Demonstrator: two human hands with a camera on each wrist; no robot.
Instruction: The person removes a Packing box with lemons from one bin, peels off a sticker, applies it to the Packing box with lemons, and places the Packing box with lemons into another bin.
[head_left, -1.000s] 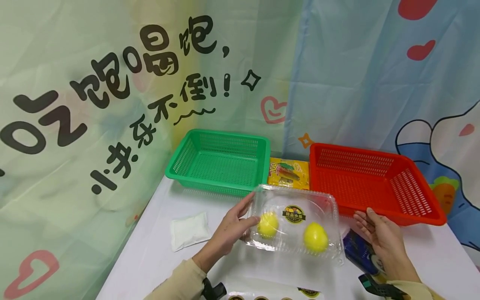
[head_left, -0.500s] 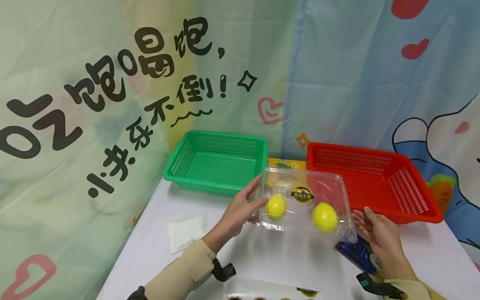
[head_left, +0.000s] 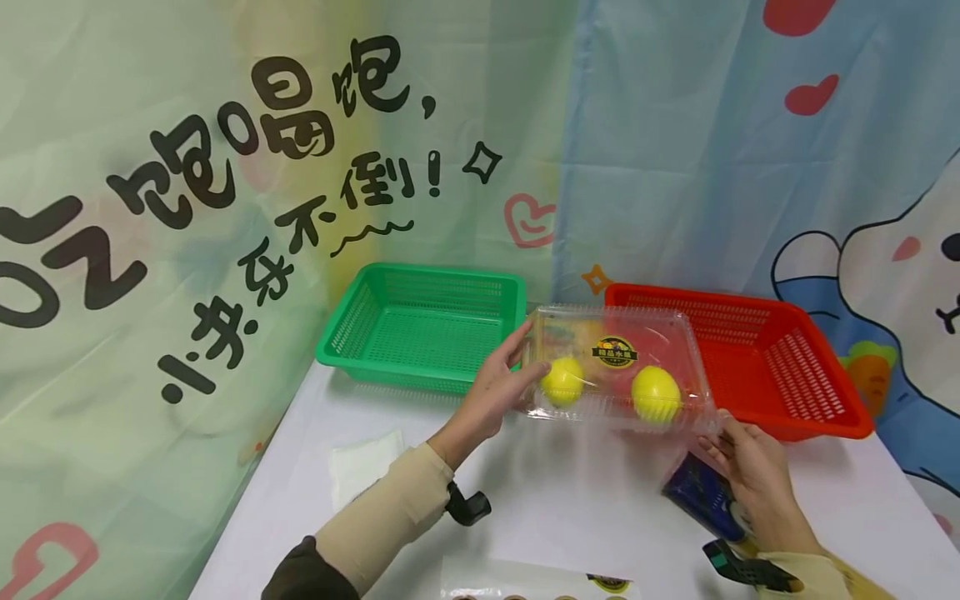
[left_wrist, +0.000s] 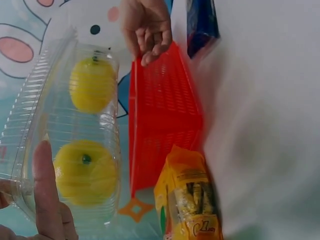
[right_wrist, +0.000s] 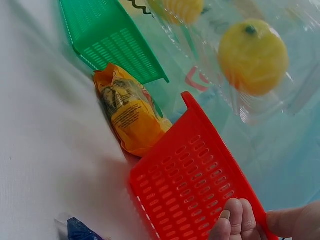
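My left hand (head_left: 498, 387) grips the left side of a clear plastic clamshell box (head_left: 697, 350), thumb on its front. Inside lie two yellow, lemon-like fruits (head_left: 656, 394), each with a green stem spot in the wrist views. The box is raised and tilted above the table, overlapping the near left of the red basket (head_left: 780, 375) in the head view. A dark round sticker (head_left: 615, 352) marks its lid. At the basket's front rim is my right hand (head_left: 757, 475); in the right wrist view its thumb and fingers (right_wrist: 240, 217) pinch the rim from both sides.
A green basket (head_left: 420, 379) stands at the back left. Between the baskets lies a yellow packet (right_wrist: 132, 115). A blue packet (head_left: 701, 496) lies beside my right hand, a white pouch (head_left: 363, 462) by my left sleeve, and a sticker sheet (head_left: 536, 579) at the near edge.
My left hand has raised the clamshell box and carried it away from me and to the right, towards the red basket. The right hand stays at the basket's rim.
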